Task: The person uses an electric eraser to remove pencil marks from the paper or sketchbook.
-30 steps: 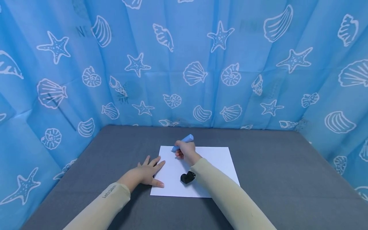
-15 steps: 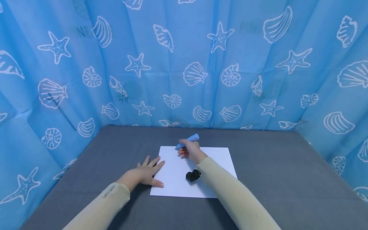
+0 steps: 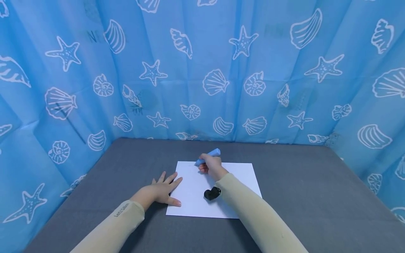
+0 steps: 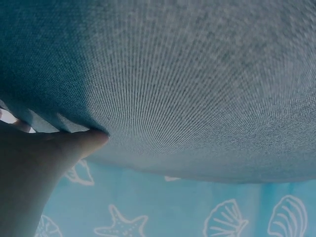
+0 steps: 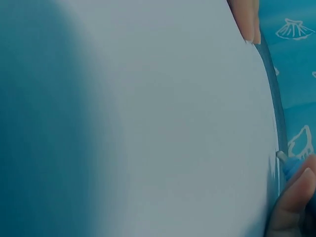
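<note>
A white sheet of paper (image 3: pixel 190 205) lies on the grey cloth-covered table. My right hand (image 3: pixel 211 166) pinches a thick light blue marker (image 3: pixel 214 152), tilted with its tip at the paper near the top left edge. A very faint mark shows just left of the tip. The right wrist view catches the tip end of the marker (image 5: pixel 292 166) at the sheet's far edge. My left hand (image 3: pixel 162 191) rests with fingers spread over the sheet's left edge, thumb and fingertips on the paper. In the left wrist view, the left hand (image 4: pixel 39 158) shows mostly its thumb side.
Grey cloth (image 3: pixel 300 196) surrounds the paper on the table. A blue curtain (image 3: pixel 196 91) printed with white shells and starfish hangs behind and along both sides. A small black wrist camera (image 3: pixel 212 193) juts from the right sleeve over the sheet.
My right hand has moved a little to the right along the paper's top edge with the marker, slowing over the last half second. The left hand stays in place.
</note>
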`<state>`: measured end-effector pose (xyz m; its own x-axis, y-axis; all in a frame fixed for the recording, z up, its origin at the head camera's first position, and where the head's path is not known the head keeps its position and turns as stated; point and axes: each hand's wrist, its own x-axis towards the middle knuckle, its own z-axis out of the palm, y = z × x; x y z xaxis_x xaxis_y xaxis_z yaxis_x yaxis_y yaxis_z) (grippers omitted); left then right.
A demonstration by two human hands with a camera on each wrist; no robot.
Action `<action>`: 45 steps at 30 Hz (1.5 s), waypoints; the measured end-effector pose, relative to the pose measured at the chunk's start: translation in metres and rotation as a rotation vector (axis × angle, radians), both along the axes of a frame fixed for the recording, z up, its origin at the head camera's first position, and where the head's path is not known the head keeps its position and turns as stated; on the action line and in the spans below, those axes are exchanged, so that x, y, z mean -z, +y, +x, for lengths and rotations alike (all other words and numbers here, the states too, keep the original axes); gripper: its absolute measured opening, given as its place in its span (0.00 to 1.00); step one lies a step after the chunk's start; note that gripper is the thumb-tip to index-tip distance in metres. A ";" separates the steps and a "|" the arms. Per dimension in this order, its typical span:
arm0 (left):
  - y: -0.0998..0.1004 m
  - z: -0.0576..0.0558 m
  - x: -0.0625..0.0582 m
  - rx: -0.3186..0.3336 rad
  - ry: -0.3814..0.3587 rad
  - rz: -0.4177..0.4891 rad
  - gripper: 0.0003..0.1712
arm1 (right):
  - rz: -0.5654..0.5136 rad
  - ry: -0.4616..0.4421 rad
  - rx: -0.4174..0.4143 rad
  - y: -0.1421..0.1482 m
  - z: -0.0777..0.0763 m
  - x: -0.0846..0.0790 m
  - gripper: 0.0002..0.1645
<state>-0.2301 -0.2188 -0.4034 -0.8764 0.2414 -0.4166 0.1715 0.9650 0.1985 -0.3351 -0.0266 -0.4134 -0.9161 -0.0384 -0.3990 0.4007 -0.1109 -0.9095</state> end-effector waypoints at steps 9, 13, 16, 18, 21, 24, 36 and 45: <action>0.003 0.001 -0.002 0.001 0.004 0.006 0.56 | 0.030 0.038 -0.025 -0.016 0.004 0.002 0.10; 0.004 0.002 -0.004 0.006 0.003 0.005 0.57 | 0.035 0.046 0.014 -0.012 0.004 0.002 0.09; 0.004 0.002 -0.004 -0.004 -0.005 0.002 0.57 | 0.035 0.041 0.006 -0.010 0.003 0.001 0.10; 0.003 0.002 -0.004 -0.009 -0.008 -0.002 0.58 | 0.035 0.040 -0.018 -0.011 0.003 0.001 0.11; 0.002 0.001 -0.003 -0.014 -0.014 -0.005 0.58 | 0.027 0.037 -0.029 -0.011 0.004 0.000 0.12; 0.002 0.000 -0.002 -0.014 -0.018 -0.009 0.58 | -0.021 0.014 -0.031 -0.005 0.002 0.000 0.12; 0.004 -0.001 -0.004 -0.013 -0.019 -0.004 0.58 | 0.020 0.006 -0.030 -0.001 0.001 0.000 0.10; 0.004 0.001 -0.004 -0.009 -0.005 -0.002 0.57 | 0.028 0.032 -0.032 -0.014 0.004 0.001 0.09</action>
<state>-0.2287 -0.2151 -0.3993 -0.8764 0.2325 -0.4217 0.1615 0.9669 0.1975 -0.3306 -0.0406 -0.4141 -0.9271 -0.0572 -0.3705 0.3740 -0.0731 -0.9246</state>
